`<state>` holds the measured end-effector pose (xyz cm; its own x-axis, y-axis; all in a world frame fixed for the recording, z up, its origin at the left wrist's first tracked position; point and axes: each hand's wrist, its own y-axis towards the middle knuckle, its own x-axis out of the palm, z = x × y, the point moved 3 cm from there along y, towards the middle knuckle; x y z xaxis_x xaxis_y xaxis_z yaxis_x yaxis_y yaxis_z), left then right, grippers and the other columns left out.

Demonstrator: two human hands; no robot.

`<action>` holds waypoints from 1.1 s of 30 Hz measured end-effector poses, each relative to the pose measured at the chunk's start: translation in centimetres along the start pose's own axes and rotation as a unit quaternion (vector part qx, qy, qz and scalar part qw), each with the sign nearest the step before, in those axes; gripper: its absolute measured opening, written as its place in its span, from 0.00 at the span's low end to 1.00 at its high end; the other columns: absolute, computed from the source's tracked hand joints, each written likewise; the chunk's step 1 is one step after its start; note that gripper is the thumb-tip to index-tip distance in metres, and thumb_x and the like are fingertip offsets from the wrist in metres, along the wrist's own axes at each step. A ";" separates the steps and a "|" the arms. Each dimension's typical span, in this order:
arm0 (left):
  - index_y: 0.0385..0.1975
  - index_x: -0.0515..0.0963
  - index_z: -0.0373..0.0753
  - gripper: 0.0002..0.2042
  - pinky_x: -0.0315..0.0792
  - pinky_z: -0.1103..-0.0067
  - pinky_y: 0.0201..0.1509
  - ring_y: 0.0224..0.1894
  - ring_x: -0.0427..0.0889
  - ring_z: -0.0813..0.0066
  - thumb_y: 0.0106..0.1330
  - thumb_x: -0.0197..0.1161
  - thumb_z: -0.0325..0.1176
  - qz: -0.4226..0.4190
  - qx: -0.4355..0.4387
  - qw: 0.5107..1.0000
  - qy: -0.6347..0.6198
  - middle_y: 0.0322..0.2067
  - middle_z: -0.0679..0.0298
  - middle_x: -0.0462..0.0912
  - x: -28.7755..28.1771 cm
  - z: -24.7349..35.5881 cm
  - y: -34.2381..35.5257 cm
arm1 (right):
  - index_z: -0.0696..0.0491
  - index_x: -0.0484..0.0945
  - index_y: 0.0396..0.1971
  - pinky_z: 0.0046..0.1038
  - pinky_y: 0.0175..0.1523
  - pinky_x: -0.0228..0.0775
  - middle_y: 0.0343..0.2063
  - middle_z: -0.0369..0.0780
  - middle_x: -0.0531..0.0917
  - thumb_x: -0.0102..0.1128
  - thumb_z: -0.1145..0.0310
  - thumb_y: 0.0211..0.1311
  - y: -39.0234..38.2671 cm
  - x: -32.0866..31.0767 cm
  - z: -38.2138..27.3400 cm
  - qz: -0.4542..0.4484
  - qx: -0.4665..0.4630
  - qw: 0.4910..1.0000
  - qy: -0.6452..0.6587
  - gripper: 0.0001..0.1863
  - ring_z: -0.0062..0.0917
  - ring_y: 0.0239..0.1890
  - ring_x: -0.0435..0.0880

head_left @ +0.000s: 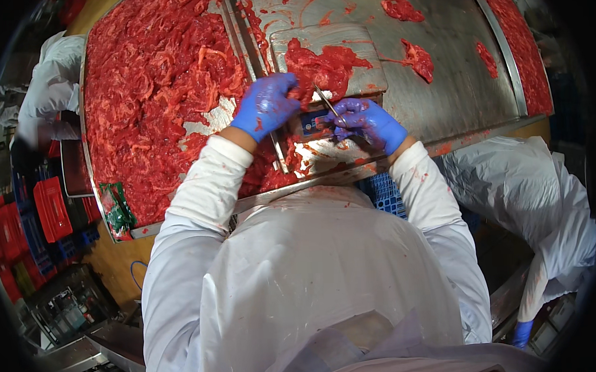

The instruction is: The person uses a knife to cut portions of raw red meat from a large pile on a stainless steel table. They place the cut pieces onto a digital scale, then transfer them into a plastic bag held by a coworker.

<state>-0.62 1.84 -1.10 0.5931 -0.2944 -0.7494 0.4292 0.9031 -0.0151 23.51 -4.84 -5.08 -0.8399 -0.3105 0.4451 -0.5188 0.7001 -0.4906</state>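
Observation:
My left hand (266, 107), in a blue glove, is at the left edge of a heap of raw red meat (333, 70). Its fingers and thumb close on the meat's edge. In my right hand (370, 124), also gloved in blue, is a thin metal tool (328, 103), its tip pointing up and left at the meat; its exact kind is hard to make out. The heap rests on the steel platform of a scale (365, 43). The scale's small blue display panel (310, 123) sits between my hands, partly smeared red.
A large mass of red meat (154, 79) fills the left tray, behind a metal divider (238, 29). Loose meat pieces (419, 60) lie on the steel table (460, 92). Other people in white stand at left (51, 84) and right (510, 177). Red crates (51, 209) stand at left.

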 end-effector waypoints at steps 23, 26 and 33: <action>0.33 0.81 0.38 0.08 0.78 0.64 0.42 0.36 0.85 0.51 0.55 0.64 0.32 -0.091 0.000 0.993 -0.072 0.30 0.51 0.84 -2.2 -1.9 -2.1 | 0.58 0.85 0.40 0.22 0.37 0.79 0.31 0.38 0.86 0.69 0.68 0.68 2.6 1.5 -5.7 0.036 0.040 0.992 -0.110 0.09 0.19 0.30 0.84; 0.33 0.80 0.38 0.08 0.78 0.64 0.41 0.35 0.85 0.52 0.54 0.65 0.32 -0.090 -0.020 0.988 -0.121 0.30 0.51 0.83 -2.3 -3.2 -2.7 | 0.58 0.84 0.37 0.22 0.35 0.76 0.29 0.38 0.85 0.69 0.69 0.68 2.4 2.9 -6.6 0.040 0.049 0.992 -0.109 0.08 0.19 0.27 0.82; 0.33 0.80 0.36 0.09 0.76 0.69 0.39 0.30 0.80 0.62 0.52 0.66 0.28 -0.162 0.014 0.980 -0.118 0.27 0.54 0.81 -0.4 -1.6 -3.7 | 0.59 0.82 0.36 0.24 0.33 0.77 0.27 0.37 0.84 0.68 0.70 0.69 6.3 2.2 -7.0 0.049 0.012 0.989 -0.136 0.08 0.20 0.24 0.80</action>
<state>-3.57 -0.90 -1.83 0.5625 -0.6313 -0.5338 0.6375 0.7423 -0.2062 19.52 3.44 -1.98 -0.8962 -0.4062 0.1784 -0.4343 0.7212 -0.5397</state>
